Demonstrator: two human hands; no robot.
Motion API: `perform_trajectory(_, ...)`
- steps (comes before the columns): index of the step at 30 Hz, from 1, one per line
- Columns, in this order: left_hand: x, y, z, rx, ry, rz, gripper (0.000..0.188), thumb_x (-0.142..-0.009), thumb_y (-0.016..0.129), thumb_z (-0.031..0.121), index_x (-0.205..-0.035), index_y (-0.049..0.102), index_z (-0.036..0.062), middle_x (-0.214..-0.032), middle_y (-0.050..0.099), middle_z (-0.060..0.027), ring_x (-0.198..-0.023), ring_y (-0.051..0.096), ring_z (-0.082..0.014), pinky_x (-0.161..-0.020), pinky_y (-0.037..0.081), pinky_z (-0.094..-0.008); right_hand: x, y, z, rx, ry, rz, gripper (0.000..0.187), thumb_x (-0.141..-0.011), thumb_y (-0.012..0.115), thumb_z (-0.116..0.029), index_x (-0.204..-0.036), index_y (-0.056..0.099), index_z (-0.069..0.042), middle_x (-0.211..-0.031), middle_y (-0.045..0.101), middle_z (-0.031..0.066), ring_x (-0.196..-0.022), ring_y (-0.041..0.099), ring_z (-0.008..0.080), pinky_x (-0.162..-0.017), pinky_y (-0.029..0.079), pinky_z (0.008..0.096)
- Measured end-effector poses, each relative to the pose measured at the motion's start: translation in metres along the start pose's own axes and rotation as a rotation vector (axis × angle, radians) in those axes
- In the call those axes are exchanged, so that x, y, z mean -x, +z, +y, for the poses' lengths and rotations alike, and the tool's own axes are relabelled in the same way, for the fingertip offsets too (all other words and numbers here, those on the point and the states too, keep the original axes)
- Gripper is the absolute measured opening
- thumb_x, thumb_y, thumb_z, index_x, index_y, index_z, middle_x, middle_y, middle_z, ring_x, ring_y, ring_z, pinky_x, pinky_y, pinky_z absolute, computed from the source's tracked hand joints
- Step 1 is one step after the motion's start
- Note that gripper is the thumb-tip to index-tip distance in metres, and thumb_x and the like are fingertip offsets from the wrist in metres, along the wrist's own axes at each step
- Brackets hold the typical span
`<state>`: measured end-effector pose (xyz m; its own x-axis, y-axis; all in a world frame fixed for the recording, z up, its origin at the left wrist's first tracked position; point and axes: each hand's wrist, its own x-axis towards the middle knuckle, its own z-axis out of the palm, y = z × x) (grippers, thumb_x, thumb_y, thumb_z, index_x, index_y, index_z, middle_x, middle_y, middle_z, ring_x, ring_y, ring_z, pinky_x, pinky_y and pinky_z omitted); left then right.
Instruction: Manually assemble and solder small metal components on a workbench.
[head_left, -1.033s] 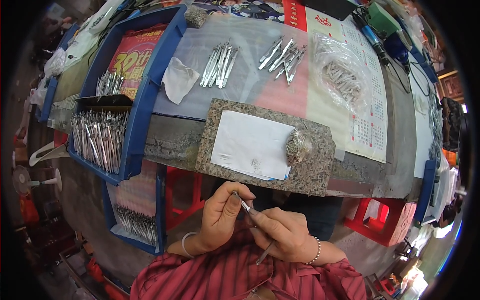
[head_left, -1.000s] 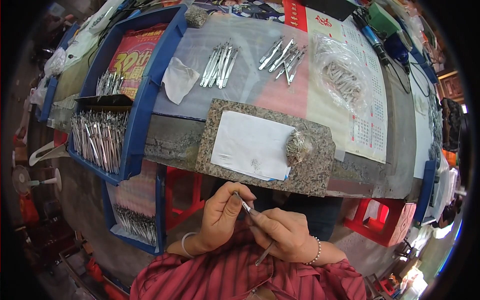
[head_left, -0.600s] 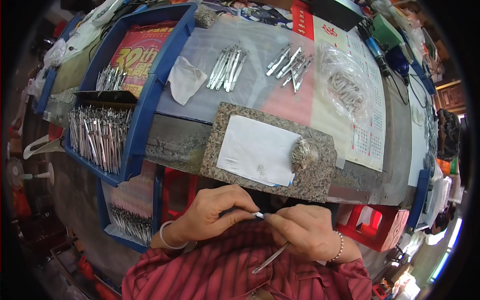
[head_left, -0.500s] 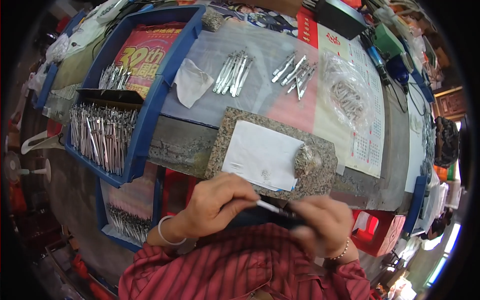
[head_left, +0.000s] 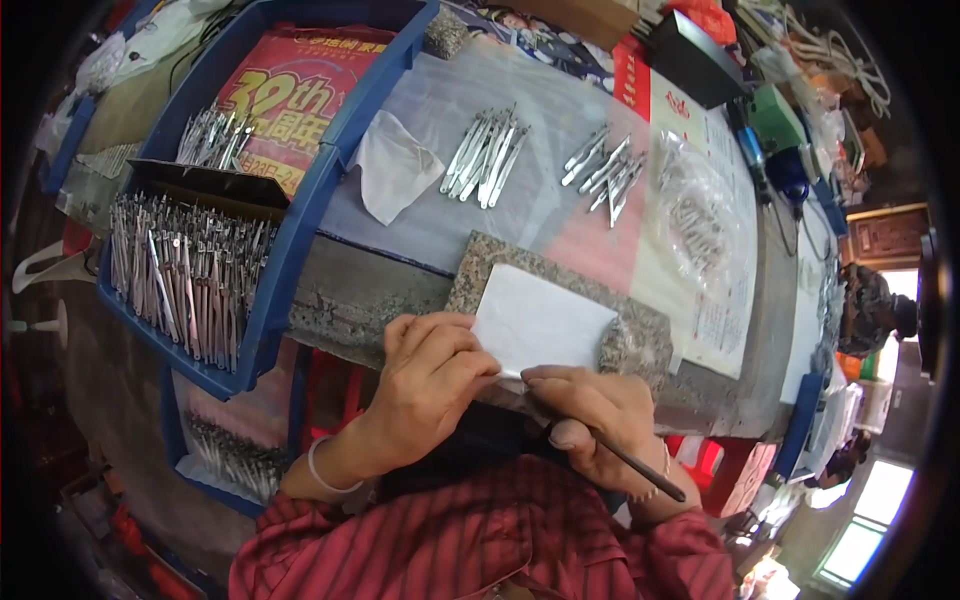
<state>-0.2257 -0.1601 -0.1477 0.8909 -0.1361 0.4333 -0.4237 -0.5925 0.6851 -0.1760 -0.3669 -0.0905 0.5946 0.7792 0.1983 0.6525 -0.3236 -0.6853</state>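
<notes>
My left hand [head_left: 430, 378] is closed at the near edge of a speckled stone slab [head_left: 480, 255]. Its fingertips pinch a slim silvery metal piece [head_left: 511, 377], of which only a short bit shows. Close beside it, my right hand [head_left: 600, 410] is wrapped round a thin dark rod-like tool [head_left: 645, 470], whose back end sticks out toward me and to the right. The tool's front end lies hidden under the fingers, near the metal piece. A white sheet of paper [head_left: 548, 312] covers much of the slab. At the slab's right sits a crumpled clear bag [head_left: 636, 345].
Slim metal pieces [head_left: 485, 160] lie in a bundle on the table, with a smaller group [head_left: 605, 172] to the right. Beyond is a clear bag of pieces [head_left: 697, 225]. A blue bin [head_left: 268, 345] full of similar pieces stands left, above a lower tray [head_left: 172, 430].
Both hands have moved up to the slab's front edge and come closer together. The dark tool now shows clearly in my right hand, which was blurred before. The view has shifted slightly.
</notes>
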Motion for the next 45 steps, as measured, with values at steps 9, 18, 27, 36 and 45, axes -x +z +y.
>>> perform_trajectory(9, 0.004, -0.013, -0.005, 0.035, -0.005, 0.008, 0.024, -0.069, 0.072, 0.002, -0.090, 0.063, 0.0078, -0.093, 0.058, -0.0047, -0.106, 0.057, -0.0279, -0.090, 0.036, -0.0414, -0.012, -0.030, -0.064, -0.147, -0.049, 0.324, 0.023, -0.082, 0.066, -0.011, -0.101, 0.060, 0.000, -0.108, 0.065, 0.0215, -0.074, 0.068, 0.0302, -0.057, 0.051, 0.0295)
perform_trajectory(18, 0.007, -0.010, -0.007, 0.001, -0.029, 0.002, 0.024, -0.068, 0.073, 0.001, -0.090, 0.065, 0.0068, -0.091, 0.059, -0.0064, -0.105, 0.058, -0.0312, -0.088, 0.039, -0.0422, -0.017, 0.006, -0.016, -0.125, 0.220, 0.139, 0.027, -0.094, 0.056, -0.030, -0.100, 0.060, -0.004, -0.098, 0.067, 0.0119, -0.072, 0.067, 0.0289, -0.061, 0.052, 0.0324)
perform_trajectory(27, 0.007, -0.011, -0.008, -0.012, -0.027, 0.010, 0.022, -0.069, 0.074, 0.003, -0.089, 0.066, 0.0075, -0.091, 0.059, -0.0055, -0.104, 0.058, -0.0305, -0.089, 0.039, -0.0420, -0.001, -0.007, -0.039, -0.248, 0.023, 0.494, 0.047, -0.099, 0.042, -0.038, -0.101, 0.061, 0.005, -0.098, 0.068, 0.0209, -0.069, 0.069, 0.0269, -0.061, 0.055, 0.0329)
perform_trajectory(36, 0.010, -0.009, -0.008, -0.041, -0.019, 0.001, 0.024, -0.068, 0.074, 0.002, -0.090, 0.065, 0.0066, -0.091, 0.058, -0.0074, -0.103, 0.058, -0.0322, -0.089, 0.040, -0.0422, -0.010, -0.003, -0.018, -0.157, 0.137, 0.175, 0.020, -0.084, 0.064, -0.010, -0.100, 0.059, 0.000, -0.096, 0.067, 0.0162, -0.071, 0.067, 0.0287, -0.059, 0.054, 0.0324)
perform_trajectory(45, 0.004, -0.010, -0.003, -0.090, -0.033, -0.015, 0.018, -0.072, 0.072, 0.002, -0.087, 0.064, 0.0062, -0.091, 0.058, -0.0083, -0.103, 0.058, -0.0319, -0.088, 0.039, -0.0401, 0.019, -0.006, -0.011, -0.127, 0.327, 0.220, 0.022, -0.093, 0.057, -0.022, -0.101, 0.063, -0.002, -0.083, 0.068, 0.0127, -0.073, 0.066, 0.0298, -0.062, 0.052, 0.0348)
